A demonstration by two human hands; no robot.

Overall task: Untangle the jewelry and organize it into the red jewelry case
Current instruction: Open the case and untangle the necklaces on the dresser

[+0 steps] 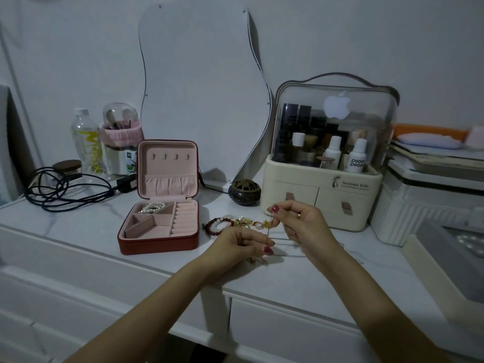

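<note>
Fingertips first: your right hand (301, 221) is pinching a thin chain (290, 255) up near the gold tangle (262, 224), thumb and forefinger closed on it, other fingers curled loosely behind. Your left hand (245, 243) is curling round the lower run of that same chain and pinching it just above the tabletop (78, 224), with a small charm or clasp dangling under the palm, too blurry to say which.

So you're holding one strand taut between two pinches, which looks to me like the right idea. For this bit I'd go slack, not tight: pulling hard is probably just going to cinch the knot. Try feeding the loose end back through the loop while your left is keeping the rest still, and maybe be laying it flat on the marble so you can see which strand is crossing which. The light's dim, so go slow.

Moving outward, the beaded bracelets (217, 225), dark red and pale, are sitting just behind your left hand, touching the gold cluster. The red jewelry case (157, 241) is lying open to your left, near the pile, with pearls (152, 207) already sitting in the back compartment and the other trays and ring rolls looking unfilled. Over on the right, the cosmetic organizer (322, 189) is standing just behind your right hand.
</note>
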